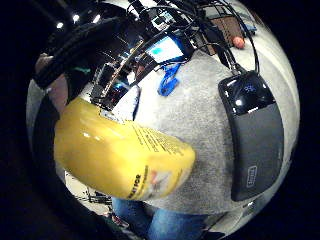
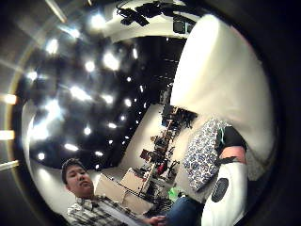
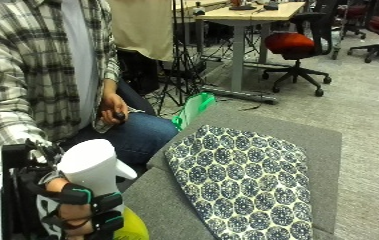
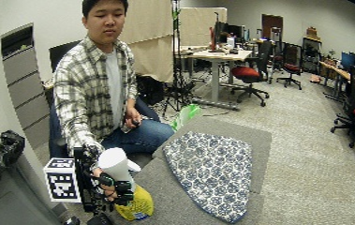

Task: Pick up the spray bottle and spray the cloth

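My gloved right hand (image 3: 82,210) grips a spray bottle with a white head (image 3: 90,162) and a yellow body (image 3: 130,227), held upright at the grey table's near left corner. Its white nozzle points toward the cloth. The cloth (image 3: 249,182), white with a blue round pattern, lies flat on the grey table (image 3: 309,137) to the right of the bottle. The little finger side palm view shows the yellow body (image 1: 122,160) close to the palm, above the grey table (image 1: 195,120). In the wide outside view the same hand (image 4: 111,185) holds the bottle (image 4: 130,199) beside the cloth (image 4: 211,168).
The person's bare left hand (image 3: 112,110) rests on their lap, holding a small dark object. A green bag (image 3: 192,110) hangs at the table's far edge. A desk (image 3: 249,15) and office chairs (image 3: 295,45) stand behind on the carpet. A dark flat device (image 1: 255,140) lies on the table.
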{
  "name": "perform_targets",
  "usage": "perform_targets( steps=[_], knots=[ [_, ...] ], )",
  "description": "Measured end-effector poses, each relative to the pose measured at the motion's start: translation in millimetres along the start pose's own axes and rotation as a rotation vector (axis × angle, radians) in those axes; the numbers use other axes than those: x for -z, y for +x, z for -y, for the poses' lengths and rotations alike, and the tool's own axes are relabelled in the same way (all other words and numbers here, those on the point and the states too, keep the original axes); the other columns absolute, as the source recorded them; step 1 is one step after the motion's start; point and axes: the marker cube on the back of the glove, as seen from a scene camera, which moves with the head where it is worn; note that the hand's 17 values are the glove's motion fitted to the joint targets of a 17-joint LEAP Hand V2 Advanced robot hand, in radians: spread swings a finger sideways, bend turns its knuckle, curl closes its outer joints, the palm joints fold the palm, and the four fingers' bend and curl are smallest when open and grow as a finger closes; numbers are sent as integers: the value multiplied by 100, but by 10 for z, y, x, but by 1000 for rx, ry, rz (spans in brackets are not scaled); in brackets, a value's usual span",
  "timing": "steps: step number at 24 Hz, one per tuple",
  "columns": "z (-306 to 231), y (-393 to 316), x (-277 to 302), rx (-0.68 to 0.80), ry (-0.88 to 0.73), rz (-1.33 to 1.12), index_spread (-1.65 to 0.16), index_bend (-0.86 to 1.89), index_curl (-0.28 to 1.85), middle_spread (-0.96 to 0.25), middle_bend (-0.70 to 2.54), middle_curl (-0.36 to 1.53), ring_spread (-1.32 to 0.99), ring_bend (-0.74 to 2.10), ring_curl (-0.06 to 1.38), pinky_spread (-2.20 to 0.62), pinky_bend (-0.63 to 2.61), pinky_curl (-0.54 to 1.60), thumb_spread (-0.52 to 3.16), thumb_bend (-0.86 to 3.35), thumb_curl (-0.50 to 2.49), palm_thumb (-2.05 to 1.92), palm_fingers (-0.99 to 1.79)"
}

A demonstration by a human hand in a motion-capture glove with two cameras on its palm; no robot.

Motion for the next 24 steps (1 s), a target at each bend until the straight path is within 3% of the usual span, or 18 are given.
perform_targets(
  steps=[4, 7, 11, 24],
  knots=[
    [62, 12, -35, 16, -5, 38, -33, 1, 13, -12, 54, 42, -12, 68, 36, 3, 73, 30, 75, 5, 54, 112, 77],
    [125, 11, -78, 21, -19, 63, -31, 23, 20, -14, 53, 43, -14, 66, 38, -2, 67, 30, 62, 4, 57, 115, 91],
    [199, 32, -98, 27, -12, 66, -31, 27, 24, -16, 52, 45, -17, 62, 38, -6, 59, 29, 49, 1, 61, 117, 102],
    [320, 58, -96, 71, 66, 12, -31, 22, 35, -18, 51, 48, -21, 61, 43, -16, 53, 31, 22, -3, 67, 112, 124]
  ],
)
